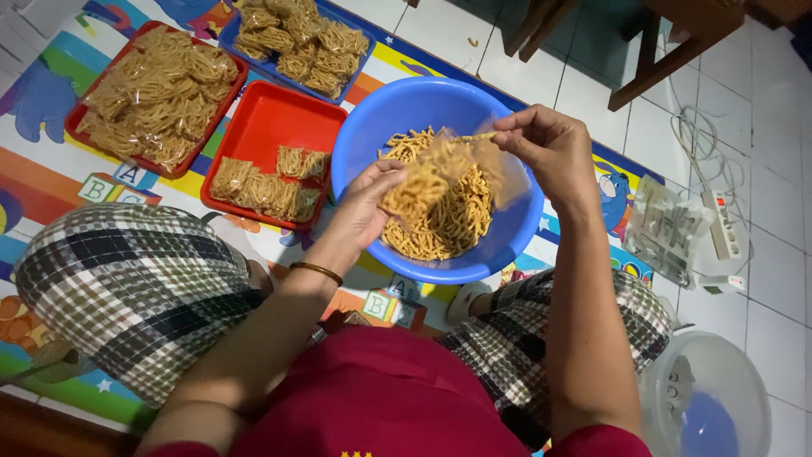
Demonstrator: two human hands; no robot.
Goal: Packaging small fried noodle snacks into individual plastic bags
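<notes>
A clear plastic bag (pixel 440 173) partly filled with orange-brown stick snacks hangs over a blue plastic bowl (pixel 507 245) holding more loose snack sticks (pixel 448 224). My left hand (pixel 365 206) cups the bag's filled bottom from below. My right hand (pixel 545 148) pinches the bag's open top edge above the bowl's right side. A thin bangle circles my left wrist.
Two red trays (pixel 271 123) (pixel 85 135) and a blue tray (pixel 233 38) at the upper left carry filled snack bags. A stack of empty clear bags (pixel 664 228) and a white power strip (pixel 727 224) lie right. A white fan (pixel 706 398) sits lower right; wooden furniture legs stand beyond.
</notes>
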